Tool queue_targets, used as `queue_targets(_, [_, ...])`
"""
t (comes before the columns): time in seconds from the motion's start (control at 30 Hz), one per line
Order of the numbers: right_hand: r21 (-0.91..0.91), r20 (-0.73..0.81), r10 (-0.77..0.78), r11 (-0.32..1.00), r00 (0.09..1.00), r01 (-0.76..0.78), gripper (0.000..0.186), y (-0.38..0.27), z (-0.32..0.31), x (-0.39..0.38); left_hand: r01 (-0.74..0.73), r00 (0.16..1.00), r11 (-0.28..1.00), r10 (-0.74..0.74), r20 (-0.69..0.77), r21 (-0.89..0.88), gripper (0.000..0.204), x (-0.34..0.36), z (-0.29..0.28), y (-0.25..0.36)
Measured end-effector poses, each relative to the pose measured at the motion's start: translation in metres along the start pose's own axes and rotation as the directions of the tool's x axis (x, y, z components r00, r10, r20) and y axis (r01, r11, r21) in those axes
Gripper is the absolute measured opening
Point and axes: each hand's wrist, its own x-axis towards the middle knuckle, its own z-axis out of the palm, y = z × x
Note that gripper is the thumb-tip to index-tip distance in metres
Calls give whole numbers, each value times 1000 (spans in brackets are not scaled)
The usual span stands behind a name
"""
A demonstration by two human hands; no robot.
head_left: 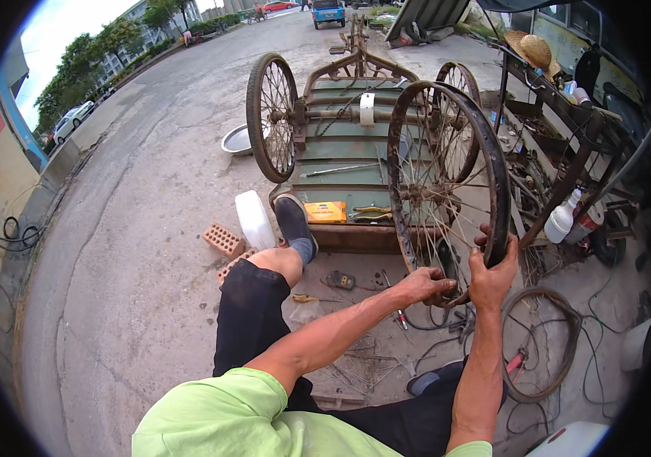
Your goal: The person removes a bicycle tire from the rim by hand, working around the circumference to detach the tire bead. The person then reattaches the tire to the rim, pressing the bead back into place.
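A rusty spoked wheel (501, 186) stands upright before me, leaning by the back end of an upturned cart (340, 145). My left hand (426, 287) is closed on the wheel's lower edge, thumb and fingers pinching at the rim. Around the lower right side of the wheel wraps my right hand (491, 276), its thumb up along the dark tyre. A loose length of tyre or tube seems to hang inside the lower rim between the hands; I cannot tell which it is.
On the cart's green underside lie a yellow box (325, 212), pliers (371, 215) and a long metal rod (339, 170). Left of my foot are a white jug (254, 219) and bricks (223, 240). A loose tyre (569, 335) lies right; a cluttered rack (561, 145) stands beyond it.
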Motion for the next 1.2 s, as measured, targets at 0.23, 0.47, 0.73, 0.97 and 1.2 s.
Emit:
queue_targets(0.23, [-23,-7,-14,1000,1000,14,43,0,2,-2,-26,988,995,10,-157,-99,25,3,16,5])
queue_targets(0.47, [16,-17,-23,1000,1000,24,45,2,1,-1,44,992,918,7,127,-394,23,7,3,-4])
queue_targets(0.73, [27,11,18,999,1000,-18,46,4,-1,-2,2,1000,981,-5,17,195,33,5,-4,5])
queue_targets(0.97, [49,-68,-56,997,996,59,43,7,2,-2,24,999,1000,-24,-39,-10,29,7,11,3])
queue_targets(1.2, [63,-35,-7,998,999,9,41,3,0,-2,136,989,988,-139,-42,-67,20,6,14,11])
